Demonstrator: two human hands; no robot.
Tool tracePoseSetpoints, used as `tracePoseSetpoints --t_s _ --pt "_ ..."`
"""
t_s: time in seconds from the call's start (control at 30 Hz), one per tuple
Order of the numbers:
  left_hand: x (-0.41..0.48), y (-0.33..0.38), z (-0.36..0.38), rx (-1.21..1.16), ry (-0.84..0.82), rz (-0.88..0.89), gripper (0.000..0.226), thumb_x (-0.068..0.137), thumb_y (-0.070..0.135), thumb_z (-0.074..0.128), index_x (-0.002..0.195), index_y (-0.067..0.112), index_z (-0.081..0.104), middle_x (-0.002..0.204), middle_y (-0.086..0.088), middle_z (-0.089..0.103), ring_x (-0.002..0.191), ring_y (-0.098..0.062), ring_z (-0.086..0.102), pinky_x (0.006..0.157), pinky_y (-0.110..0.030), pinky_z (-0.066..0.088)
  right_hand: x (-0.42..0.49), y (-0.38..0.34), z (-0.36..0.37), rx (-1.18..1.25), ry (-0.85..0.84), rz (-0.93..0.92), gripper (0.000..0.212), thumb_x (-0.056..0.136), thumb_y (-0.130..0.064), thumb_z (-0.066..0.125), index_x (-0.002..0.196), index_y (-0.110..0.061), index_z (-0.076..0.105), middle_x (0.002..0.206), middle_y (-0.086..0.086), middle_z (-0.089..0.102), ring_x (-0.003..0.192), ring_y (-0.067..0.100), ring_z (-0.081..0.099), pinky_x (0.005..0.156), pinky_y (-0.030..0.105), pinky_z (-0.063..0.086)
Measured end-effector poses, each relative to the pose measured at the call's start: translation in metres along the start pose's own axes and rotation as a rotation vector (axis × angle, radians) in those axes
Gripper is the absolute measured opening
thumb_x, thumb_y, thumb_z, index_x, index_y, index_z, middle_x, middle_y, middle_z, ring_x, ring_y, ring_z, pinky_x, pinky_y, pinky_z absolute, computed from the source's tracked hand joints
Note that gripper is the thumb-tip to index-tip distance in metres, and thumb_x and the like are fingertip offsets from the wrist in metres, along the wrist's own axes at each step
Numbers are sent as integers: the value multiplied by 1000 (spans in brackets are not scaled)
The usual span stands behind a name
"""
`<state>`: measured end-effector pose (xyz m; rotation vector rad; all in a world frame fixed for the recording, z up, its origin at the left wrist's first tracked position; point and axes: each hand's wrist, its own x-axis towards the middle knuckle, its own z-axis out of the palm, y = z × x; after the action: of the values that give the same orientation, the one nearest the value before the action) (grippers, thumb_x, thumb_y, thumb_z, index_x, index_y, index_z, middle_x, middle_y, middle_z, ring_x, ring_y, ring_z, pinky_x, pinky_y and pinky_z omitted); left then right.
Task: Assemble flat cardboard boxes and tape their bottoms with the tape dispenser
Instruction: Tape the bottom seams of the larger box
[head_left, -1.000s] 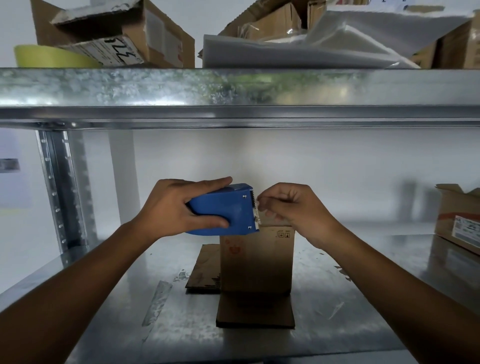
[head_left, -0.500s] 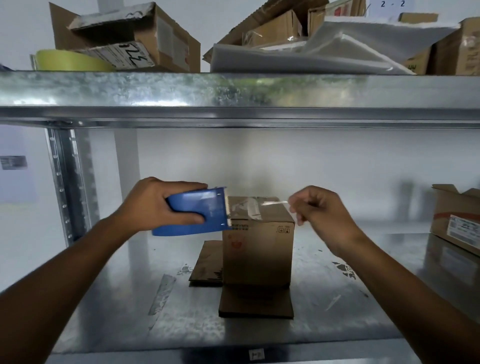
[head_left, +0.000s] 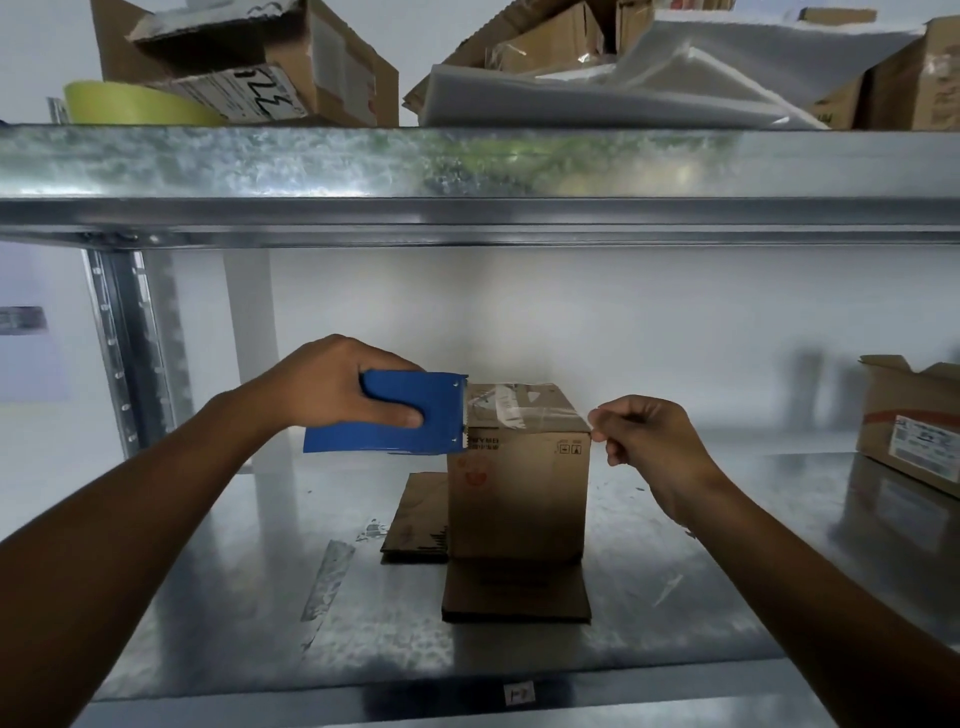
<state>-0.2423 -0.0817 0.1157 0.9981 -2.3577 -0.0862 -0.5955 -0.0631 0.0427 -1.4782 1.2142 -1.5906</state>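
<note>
While left hand (head_left: 332, 387) grips dispenser (head_left: 400, 413), right hand (head_left: 647, 439) pinches tape (head_left: 540, 414) over box (head_left: 517, 488).

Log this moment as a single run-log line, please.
step: taping box | left hand: grips dispenser at box's left edge | right hand: pinches tape at right edge | tape: stretched over box top

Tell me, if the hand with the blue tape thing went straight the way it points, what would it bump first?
Probably the upright cardboard box: the left hand aims the blue tape dispenser rightward, its toothed edge at the box's top left edge.
</note>
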Motion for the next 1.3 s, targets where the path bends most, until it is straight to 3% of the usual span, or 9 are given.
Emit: tracePoseSetpoints --t_s 0.23,0.47,0.57,0.73,0.97,1.17,1.23,1.3 --pt "10 -7 2 -9 -104 -51 63 69 81 66 120 43 72 105 26 74 91 -2 72 82 -37 62 7 9 -6 15 -77 104 10 94 -7 68 89 -4 76 69 6 68 56 11 55 59 25 54" --pt "10 -20 12 -99 -101 -71 56 69 77 70 115 45 73 105 23 75 92 -4 73 83 -38 63 9 13 -5 66 -114 151 9 94 -9 70 100 -3 71 72 6 66 56 9 55 61 24 55" --pt "11 -25 15 -143 -99 -72 57 69 75 72 116 42 74 106 20 76 93 -7 73 84 -40 63 11 17 -9 174 -106 197 31 89 -11 77 111 -13 55 72 9 70 59 14 56 62 28 57" --pt "12 -29 19 -162 -88 -58 56 71 73 72 117 42 73 107 19 76 94 -8 73 85 -41 62 9 29 -8 106 -172 -5 17 96 -11 67 113 -12 61 70 8 64 63 20 53 62 28 53" --pt "12 -34 21 -210 -82 -53 55 72 74 74 117 42 74 110 16 76 97 -11 74 87 -44 62 13 36 -8 46 -236 -73 10 101 -16 61 109 -16 66 71 8 62 65 20 55 65 29 54" --pt "12 -34 23 -192 -82 -47 56 74 69 72 119 36 73 109 16 76 95 -11 74 86 -46 62 7 56 3 -267 -154 -362 15 109 -23 42 112 -22 56 62 5 59 59 16 56 66 33 49" --pt "13 -35 23 -187 -87 -43 54 75 68 72 119 36 74 109 17 76 95 -11 74 85 -43 62 9 64 6 -390 -87 -448 21 109 -30 38 117 -26 57 73 -2 63 68 12 60 70 35 53" --pt "15 -35 22 -186 -98 -37 51 76 67 71 118 37 74 109 17 76 95 -11 74 84 -39 62 11 69 7 -485 -71 -485 38 108 -42 30 130 -28 58 102 -9 69 92 9 64 86 38 55"
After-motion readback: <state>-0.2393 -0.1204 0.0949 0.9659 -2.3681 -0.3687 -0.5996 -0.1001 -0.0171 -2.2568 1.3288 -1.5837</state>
